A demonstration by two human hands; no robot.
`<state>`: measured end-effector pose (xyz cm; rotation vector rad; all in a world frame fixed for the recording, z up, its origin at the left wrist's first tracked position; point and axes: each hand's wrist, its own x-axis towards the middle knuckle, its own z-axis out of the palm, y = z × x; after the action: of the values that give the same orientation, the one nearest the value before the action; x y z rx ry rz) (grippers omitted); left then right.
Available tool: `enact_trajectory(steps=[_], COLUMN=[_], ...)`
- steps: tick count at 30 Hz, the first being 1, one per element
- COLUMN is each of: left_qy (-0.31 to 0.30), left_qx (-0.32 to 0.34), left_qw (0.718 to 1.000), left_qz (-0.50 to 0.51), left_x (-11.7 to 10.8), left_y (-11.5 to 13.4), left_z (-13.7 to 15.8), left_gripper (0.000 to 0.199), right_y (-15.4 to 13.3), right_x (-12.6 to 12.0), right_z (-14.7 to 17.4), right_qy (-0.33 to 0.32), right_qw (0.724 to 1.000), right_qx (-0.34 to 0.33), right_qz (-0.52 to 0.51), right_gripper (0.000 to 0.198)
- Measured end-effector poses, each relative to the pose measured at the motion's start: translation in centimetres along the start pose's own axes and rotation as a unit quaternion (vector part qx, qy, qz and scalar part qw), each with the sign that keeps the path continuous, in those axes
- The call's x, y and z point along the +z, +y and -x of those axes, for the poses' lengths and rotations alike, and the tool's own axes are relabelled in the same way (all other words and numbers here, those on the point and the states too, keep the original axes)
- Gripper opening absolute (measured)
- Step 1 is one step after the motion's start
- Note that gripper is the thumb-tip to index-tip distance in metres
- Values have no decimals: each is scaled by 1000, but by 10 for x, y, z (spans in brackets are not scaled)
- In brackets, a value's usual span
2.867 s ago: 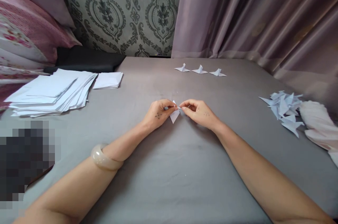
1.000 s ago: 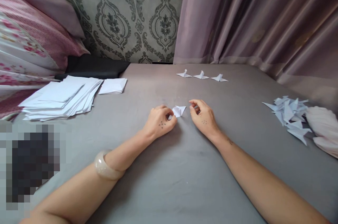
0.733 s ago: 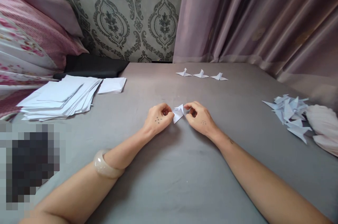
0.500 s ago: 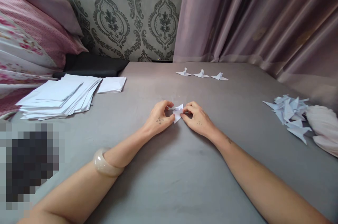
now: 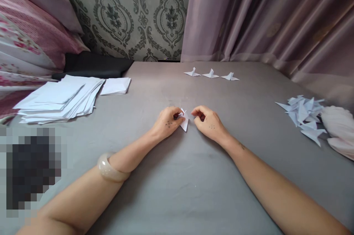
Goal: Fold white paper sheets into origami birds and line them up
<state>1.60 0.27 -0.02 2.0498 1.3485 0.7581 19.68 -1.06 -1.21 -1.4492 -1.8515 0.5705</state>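
Note:
My left hand (image 5: pixel 170 120) pinches a small white origami paper (image 5: pixel 184 123) between thumb and fingers, just above the grey cloth surface. One narrow point of the paper sticks up by the fingertips, and a wider pointed flap hangs toward me. The left fingers cover part of it. A short gap to the right of the paper, my right hand (image 5: pixel 208 122) holds nothing; its fingers are curled, with thumb and index tips slightly apart. A pale bangle (image 5: pixel 110 168) circles my left forearm.
Three folded paper birds (image 5: pixel 210 74) stand in a row at the back. More lie heaped (image 5: pixel 304 113) at the right, beside a pale cloth bundle (image 5: pixel 340 128). Paper sheets (image 5: pixel 58 98) and a smaller stack (image 5: pixel 115 86) lie at the left, before a black item (image 5: pixel 96 66).
My right hand has let go of the paper and moved slightly right. The paper has turned in my left hand, which keeps hold of it. The view has tilted down slightly.

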Motion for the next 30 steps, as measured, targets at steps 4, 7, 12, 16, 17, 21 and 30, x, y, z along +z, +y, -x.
enact_trajectory(steps=[4,7,12,16,17,21,30], left_qy=[2,1,-4,-7,-7,-8,-8], left_qx=[4,7,5,2,1,-2,10], left_qw=[1000,1000,1000,1000,1000,1000,1000], left_qz=[0,3,8,12,12,13,9], left_x=[0,-1,-1,-1,-1,0,0], left_y=[1,1,1,0,0,0,-1], left_z=[1,1,1,1,0,0,1], left_gripper=[7,6,8,8,9,10,10], right_y=[-1,-2,-3,-4,-4,-4,-5], right_x=[1,3,3,3,3,5,5], right_z=[3,3,3,2,2,2,1], right_qy=[-7,-11,-4,5,1,-13,-33], right_qw=[1000,1000,1000,1000,1000,1000,999], right_qx=[-10,-22,-28,-26,-26,-25,-10], right_qz=[-3,-2,1,1,1,3,-5], right_gripper=[20,21,20,19,20,20,21])
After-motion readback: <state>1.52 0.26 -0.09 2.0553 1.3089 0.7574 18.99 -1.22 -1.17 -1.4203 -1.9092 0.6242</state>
